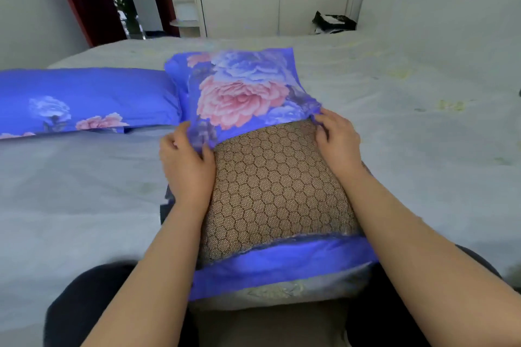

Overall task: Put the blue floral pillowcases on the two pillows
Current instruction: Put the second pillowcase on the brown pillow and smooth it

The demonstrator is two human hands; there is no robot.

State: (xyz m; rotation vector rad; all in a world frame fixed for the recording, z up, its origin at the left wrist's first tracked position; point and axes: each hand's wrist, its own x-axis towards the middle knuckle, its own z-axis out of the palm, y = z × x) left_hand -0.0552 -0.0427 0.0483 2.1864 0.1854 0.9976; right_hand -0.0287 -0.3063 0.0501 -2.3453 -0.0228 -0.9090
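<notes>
Nearest, at 6 o'clock: blue flap of the pillowcase (pixel 282 265) spread under the near end of the brown honeycomb pillow (pixel 277 191), so roughly the near half still bare. Just beyond, at centre, both hands well apart, one per side. Left hand (pixel 187 166) pinching the case's open edge at about 9 o'clock of the pillow, right hand (pixel 337 141) gripping the same edge at about 2 o'clock. Best bet here: keep both pinches level and draw the edge straight toward 6 o'clock in small tugs, since pulling one side ahead probably bunches the cloth. Worth seating the far corners first too. Further out at 10 o'clock, finished pillow (pixel 84 101) already in its floral case, lying on the bed (pixel 408 121). Dark bag (pixel 332 21) way off at 1 o'clock.
</notes>
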